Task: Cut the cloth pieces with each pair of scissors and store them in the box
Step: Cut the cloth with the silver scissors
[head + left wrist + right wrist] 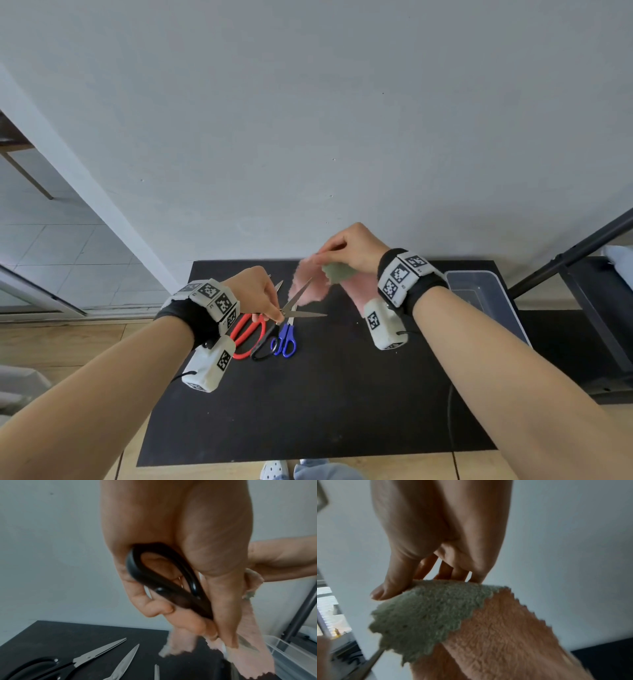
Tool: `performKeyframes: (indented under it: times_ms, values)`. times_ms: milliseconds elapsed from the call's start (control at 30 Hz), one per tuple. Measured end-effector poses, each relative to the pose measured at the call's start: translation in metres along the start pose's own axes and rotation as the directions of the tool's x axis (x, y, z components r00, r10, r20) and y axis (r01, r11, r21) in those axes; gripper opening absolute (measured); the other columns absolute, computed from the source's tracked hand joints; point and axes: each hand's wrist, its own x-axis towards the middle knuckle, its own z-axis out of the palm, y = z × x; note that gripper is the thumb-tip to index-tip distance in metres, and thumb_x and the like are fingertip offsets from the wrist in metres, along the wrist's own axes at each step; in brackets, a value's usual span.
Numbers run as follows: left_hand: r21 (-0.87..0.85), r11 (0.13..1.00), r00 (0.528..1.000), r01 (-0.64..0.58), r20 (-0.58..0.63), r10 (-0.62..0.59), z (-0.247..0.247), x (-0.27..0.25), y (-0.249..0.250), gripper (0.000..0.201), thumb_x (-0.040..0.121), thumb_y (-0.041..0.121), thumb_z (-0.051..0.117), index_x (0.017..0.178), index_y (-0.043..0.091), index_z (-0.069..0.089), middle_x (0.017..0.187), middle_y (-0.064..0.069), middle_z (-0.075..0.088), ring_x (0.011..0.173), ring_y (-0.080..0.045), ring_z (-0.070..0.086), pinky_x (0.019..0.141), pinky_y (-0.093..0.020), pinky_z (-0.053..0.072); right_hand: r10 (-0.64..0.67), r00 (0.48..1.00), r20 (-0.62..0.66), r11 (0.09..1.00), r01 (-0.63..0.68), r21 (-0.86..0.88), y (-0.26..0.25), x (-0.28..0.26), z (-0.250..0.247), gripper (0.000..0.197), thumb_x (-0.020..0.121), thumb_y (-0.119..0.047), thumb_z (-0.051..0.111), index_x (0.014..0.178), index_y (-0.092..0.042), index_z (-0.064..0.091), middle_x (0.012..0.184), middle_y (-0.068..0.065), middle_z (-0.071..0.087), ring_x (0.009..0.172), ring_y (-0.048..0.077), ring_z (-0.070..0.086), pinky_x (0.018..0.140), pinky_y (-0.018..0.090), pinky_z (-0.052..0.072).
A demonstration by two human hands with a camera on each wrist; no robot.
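Note:
My left hand (270, 308) grips black-handled scissors (301, 305) above the black table, fingers curled round the handle (163, 574). The blades stand open, one reaching up against the pink cloth (308, 287). My right hand (323, 255) pinches a green cloth piece (337, 272) together with the pink one and holds them hanging in the air. In the right wrist view the thumb presses the green cloth (428, 615) over the pink cloth (505, 635). A blade tip (375, 657) shows just below the green edge.
Red scissors (250, 332) and blue scissors (284, 339) lie on the black table (308, 411) under my left hand, with another black-handled pair (42, 666) beside them. A clear plastic box (479, 294) stands at the table's right edge. A wall rises close behind.

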Motion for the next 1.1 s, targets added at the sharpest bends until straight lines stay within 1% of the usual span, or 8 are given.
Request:
performKeyframes:
  times_ms: [100,267,400,600,700,733,867,1100]
  values:
    - [0.014,1.0,1.0,-0.002,0.008,0.002,0.0,0.003,0.007,0.016,0.069,0.028,0.079,0.065,0.014,0.075,0.054,0.003,0.066,0.05,-0.006,0.058,0.072,-0.025,0.052,-0.024,0.996,0.085,1.0,0.024,-0.002,-0.016,0.004,0.017,0.021,0.073,-0.028,0.08,0.085,-0.011,0.077,0.081,-0.002,0.073,0.073,0.002,0.063,0.071,0.015,0.049]
    - [0.063,0.998,1.0,-0.004,-0.025,0.006,-0.001,0.004,0.011,0.013,0.066,0.027,0.081,0.067,0.015,0.077,0.053,0.007,0.064,0.053,-0.004,0.057,0.059,-0.018,0.046,0.02,0.976,0.218,0.984,0.019,-0.175,-0.018,0.006,0.035,0.017,0.071,-0.025,0.082,0.082,-0.013,0.077,0.074,-0.003,0.069,0.072,0.009,0.062,0.074,0.029,0.054]
    - [0.061,0.998,1.0,-0.002,-0.03,0.004,-0.003,0.001,0.006,0.013,0.065,0.028,0.082,0.061,0.018,0.074,0.057,0.002,0.068,0.051,-0.006,0.057,0.061,-0.023,0.05,0.052,0.963,0.265,0.958,0.027,-0.287,-0.016,0.003,0.036,0.017,0.073,-0.023,0.081,0.087,-0.013,0.077,0.075,-0.007,0.068,0.071,0.005,0.06,0.071,0.023,0.051]
    - [0.021,0.999,0.998,-0.028,-0.054,0.029,-0.001,-0.002,0.005,0.013,0.07,0.03,0.078,0.06,0.023,0.074,0.049,0.01,0.062,0.047,0.001,0.049,0.055,-0.016,0.041,0.101,0.964,0.246,0.975,-0.047,-0.218,-0.004,-0.002,0.038,0.015,0.074,-0.03,0.078,0.084,-0.019,0.078,0.073,-0.009,0.07,0.074,0.006,0.06,0.077,0.028,0.051]
    - [-0.024,0.999,0.998,-0.038,-0.054,0.037,0.0,-0.004,0.001,0.015,0.072,0.029,0.077,0.06,0.022,0.073,0.047,0.01,0.06,0.047,0.001,0.049,0.056,-0.016,0.041,0.17,0.958,0.229,0.975,-0.13,-0.179,0.004,-0.007,0.036,0.021,0.081,-0.041,0.07,0.073,-0.022,0.075,0.071,-0.005,0.065,0.068,0.009,0.055,0.066,0.025,0.046]
    - [-0.03,0.999,0.998,-0.038,-0.052,0.036,0.0,-0.005,0.0,0.015,0.072,0.029,0.077,0.059,0.022,0.073,0.047,0.01,0.06,0.047,0.0,0.05,0.057,-0.017,0.042,0.176,0.954,0.241,0.977,-0.139,-0.161,0.006,-0.009,0.035,0.019,0.082,-0.039,0.069,0.077,-0.022,0.076,0.074,-0.005,0.065,0.07,0.008,0.055,0.066,0.022,0.045]
    - [-0.048,0.998,0.998,-0.051,-0.044,0.049,0.003,-0.004,0.0,0.017,0.072,0.03,0.077,0.057,0.025,0.072,0.048,0.01,0.06,0.048,0.001,0.051,0.056,-0.015,0.042,0.144,0.945,0.294,0.986,-0.114,-0.118,0.011,-0.013,0.036,0.021,0.08,-0.023,0.075,0.1,-0.018,0.076,0.092,-0.007,0.072,0.088,0.005,0.062,0.084,0.023,0.05]
    - [-0.062,0.995,0.996,-0.079,-0.05,0.076,0.008,-0.005,-0.001,0.01,0.074,0.028,0.076,0.068,0.02,0.076,0.05,0.011,0.06,0.048,0.001,0.051,0.056,-0.015,0.042,0.137,0.94,0.311,0.961,-0.05,-0.273,0.01,-0.012,0.043,0.02,0.084,-0.029,0.07,0.095,-0.012,0.075,0.085,-0.003,0.068,0.08,0.01,0.06,0.081,0.03,0.051]
